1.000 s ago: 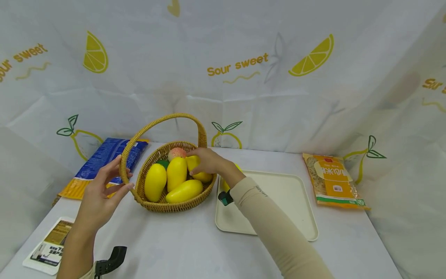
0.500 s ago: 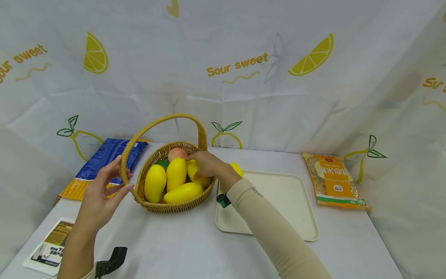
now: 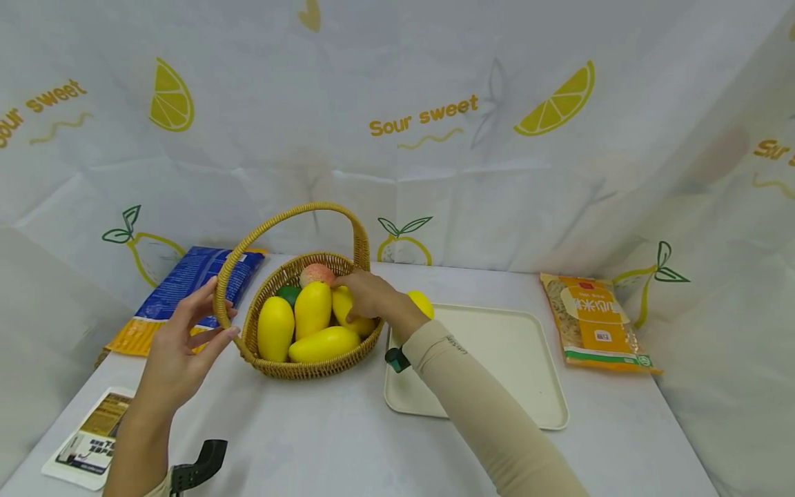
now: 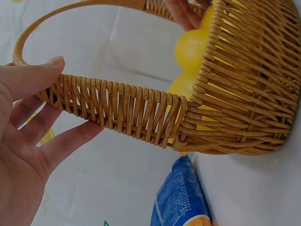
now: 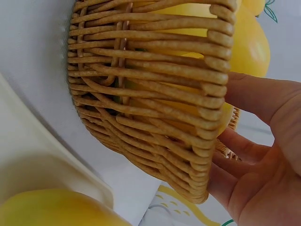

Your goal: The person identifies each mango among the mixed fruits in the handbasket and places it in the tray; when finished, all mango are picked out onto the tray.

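Note:
My left hand (image 3: 180,345) holds the side of the wicker basket's handle (image 4: 117,108) between thumb and fingers. Over the basket's right rim (image 3: 373,338) reaches my right hand (image 3: 381,300), its thumb and fingers around a yellow mango (image 3: 344,301). In the right wrist view that mango (image 5: 226,117) shows just inside the rim, partly hidden by the wicker. Beside it in the basket lie a left mango (image 3: 276,328), a middle mango (image 3: 312,310) and a front mango (image 3: 325,344). A pinkish peach (image 3: 317,274) and a dark green fruit (image 3: 288,295) sit behind them.
To the basket's right is a cream tray (image 3: 497,366); another mango (image 5: 56,209) lies on it, mostly hidden by my right forearm. A blue bag (image 3: 192,276) lies behind the left hand, a white packet (image 3: 87,442) at front left, an orange bag (image 3: 596,321) far right.
My right hand has settled slightly lower around the mango at the basket's right side. The front mango has slid a little left. More of the mango on the tray shows. The left hand stays put.

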Action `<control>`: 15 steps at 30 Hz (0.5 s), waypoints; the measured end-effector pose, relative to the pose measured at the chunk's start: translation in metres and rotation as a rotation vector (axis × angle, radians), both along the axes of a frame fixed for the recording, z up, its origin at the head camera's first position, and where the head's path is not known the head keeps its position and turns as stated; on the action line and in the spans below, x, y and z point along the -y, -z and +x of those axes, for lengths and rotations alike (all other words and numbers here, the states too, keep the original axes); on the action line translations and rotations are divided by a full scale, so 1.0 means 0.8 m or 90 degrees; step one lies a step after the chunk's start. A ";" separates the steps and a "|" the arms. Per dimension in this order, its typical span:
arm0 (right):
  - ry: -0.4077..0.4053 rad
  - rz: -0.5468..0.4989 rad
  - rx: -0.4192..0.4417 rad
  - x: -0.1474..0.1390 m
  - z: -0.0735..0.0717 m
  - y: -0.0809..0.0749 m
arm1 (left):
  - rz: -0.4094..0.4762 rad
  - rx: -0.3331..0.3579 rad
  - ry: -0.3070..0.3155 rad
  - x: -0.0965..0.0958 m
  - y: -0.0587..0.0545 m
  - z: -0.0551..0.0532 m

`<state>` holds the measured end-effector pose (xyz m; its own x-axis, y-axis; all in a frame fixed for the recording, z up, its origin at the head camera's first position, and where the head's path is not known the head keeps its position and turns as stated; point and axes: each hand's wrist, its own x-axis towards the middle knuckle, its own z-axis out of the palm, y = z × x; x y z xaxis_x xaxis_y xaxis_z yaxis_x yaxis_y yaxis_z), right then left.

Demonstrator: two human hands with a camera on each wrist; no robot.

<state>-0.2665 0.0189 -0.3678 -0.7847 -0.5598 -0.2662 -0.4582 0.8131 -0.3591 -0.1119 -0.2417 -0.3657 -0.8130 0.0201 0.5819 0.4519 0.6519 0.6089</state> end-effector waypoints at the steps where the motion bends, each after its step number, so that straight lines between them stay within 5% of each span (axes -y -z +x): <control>1: 0.000 0.000 -0.002 0.000 0.000 0.000 | 0.000 0.000 0.000 0.000 0.000 0.000; 15: -0.031 0.006 -0.002 -0.006 -0.001 -0.002 | 0.000 -0.021 0.018 0.002 0.004 -0.002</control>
